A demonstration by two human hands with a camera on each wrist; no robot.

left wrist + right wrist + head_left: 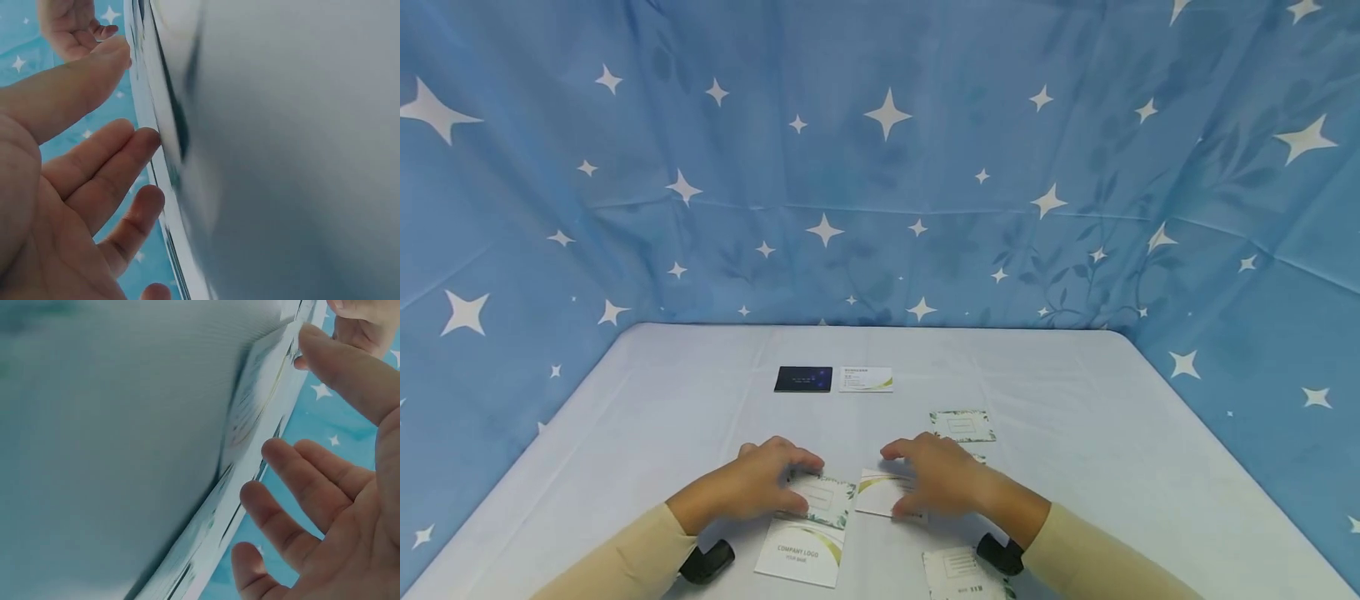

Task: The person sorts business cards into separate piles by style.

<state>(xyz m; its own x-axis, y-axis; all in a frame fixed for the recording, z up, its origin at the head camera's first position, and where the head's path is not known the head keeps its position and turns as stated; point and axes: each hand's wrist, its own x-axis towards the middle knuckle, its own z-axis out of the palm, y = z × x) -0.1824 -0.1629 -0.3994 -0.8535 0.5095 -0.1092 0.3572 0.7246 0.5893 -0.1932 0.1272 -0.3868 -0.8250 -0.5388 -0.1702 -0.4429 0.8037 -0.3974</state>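
Note:
Several business cards lie on the white tablecloth [1075,400]. My left hand [805,483] rests with lightly bent fingers on a leaf-bordered card [831,500]; its thumb and fingertips touch that card's edges. My right hand [895,482] lies the same way on a white card with a gold swoosh [874,493], right beside the first. In the left wrist view the left hand [131,94] shows nearly straight fingers [140,140] against the blurred card surface. The right wrist view shows the right hand [290,394] with fingers [275,453] at a card's edge [250,406].
A black card [802,379] and a white card [866,379] lie side by side farther back. A leafy card [962,425] sits to the right; a "Company Logo" card [801,552] and another card [962,575] lie near me. Blue star-print fabric [880,167] walls the table.

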